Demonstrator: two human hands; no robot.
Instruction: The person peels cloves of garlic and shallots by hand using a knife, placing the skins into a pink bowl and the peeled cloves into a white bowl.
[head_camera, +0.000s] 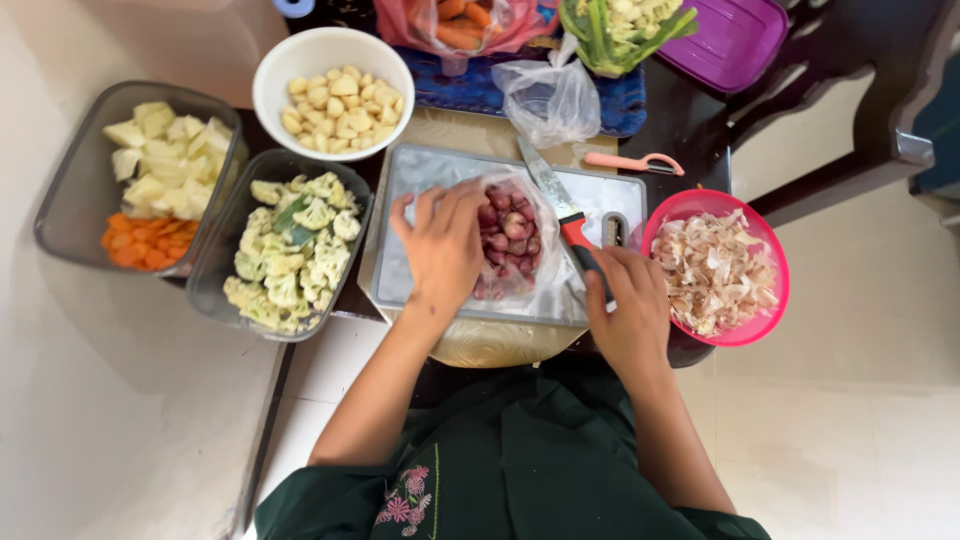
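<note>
A clear plastic bag of small red shallots (510, 245) lies on a pale cutting board (415, 180). My left hand (440, 245) rests on the bag's left side, fingers spread over its opening. My right hand (625, 300) grips the red and black handle of a kitchen knife (555, 200), whose blade points away across the board beside the bag.
A pink bowl of peels (715, 270) sits at the right. At the left stand a grey tub of cauliflower (290, 250), a tub of cabbage and carrot (150, 185), and a white bowl of pale chunks (335, 100). A peeler (630, 162), empty bag (550, 100) and purple lid (730, 40) lie beyond.
</note>
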